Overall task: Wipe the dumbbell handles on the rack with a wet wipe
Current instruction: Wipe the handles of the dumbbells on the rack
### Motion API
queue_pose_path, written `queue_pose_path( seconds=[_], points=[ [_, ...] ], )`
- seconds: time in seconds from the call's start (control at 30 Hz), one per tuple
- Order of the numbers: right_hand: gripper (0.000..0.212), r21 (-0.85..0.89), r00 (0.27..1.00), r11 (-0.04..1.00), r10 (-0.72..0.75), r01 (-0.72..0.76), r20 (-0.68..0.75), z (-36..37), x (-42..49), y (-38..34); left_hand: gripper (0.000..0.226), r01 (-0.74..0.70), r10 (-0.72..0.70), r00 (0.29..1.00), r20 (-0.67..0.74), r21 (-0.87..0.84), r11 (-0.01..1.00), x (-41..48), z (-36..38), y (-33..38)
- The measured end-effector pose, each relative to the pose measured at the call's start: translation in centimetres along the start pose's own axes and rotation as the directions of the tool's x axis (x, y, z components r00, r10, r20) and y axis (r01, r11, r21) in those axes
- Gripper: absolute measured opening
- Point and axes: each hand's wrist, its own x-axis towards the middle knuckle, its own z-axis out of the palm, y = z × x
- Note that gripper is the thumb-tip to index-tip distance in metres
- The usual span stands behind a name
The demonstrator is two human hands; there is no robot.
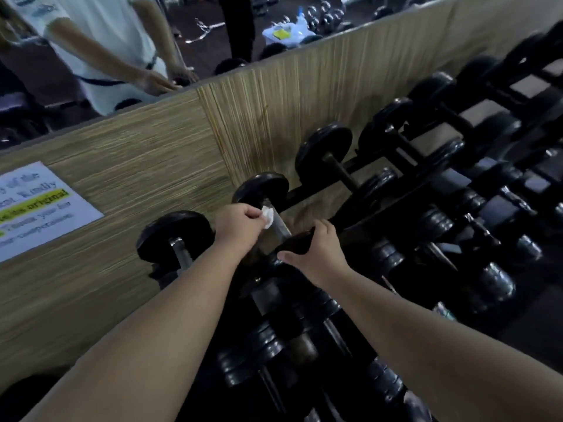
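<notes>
A row of black dumbbells lies on the rack [359, 220] along a wood-grain wall. My left hand [240, 226] holds a small white wet wipe [268, 215] against the metal handle [281, 227] of the second dumbbell from the left, just below its far weight plate [262, 188]. My right hand [316, 248] grips the near dark weight plate [297, 243] of that same dumbbell, fingers curled over its top edge and thumb at the side.
Another dumbbell [175, 239] sits to the left, more dumbbells [341, 175] to the right and on a lower tier [268, 354]. A printed notice [36, 208] is stuck on the wall. Above is a mirror with a person's reflection [100, 50].
</notes>
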Motion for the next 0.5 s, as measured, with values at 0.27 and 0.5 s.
queue_pose_path(
  seconds=[0.27,0.5],
  points=[
    [0.123,0.194,0.987,0.980,0.067,-0.037,-0.149,4.0,-1.8,0.6,0.011,-0.332,0.320,0.943,0.088,0.246,0.911,4.0,0.6,-3.0],
    [0.121,0.231,0.983,0.973,0.056,-0.014,-0.175,4.7,-1.7,0.9,0.021,-0.485,0.457,0.875,0.163,0.284,0.827,5.7,1.7,-4.7]
  ],
)
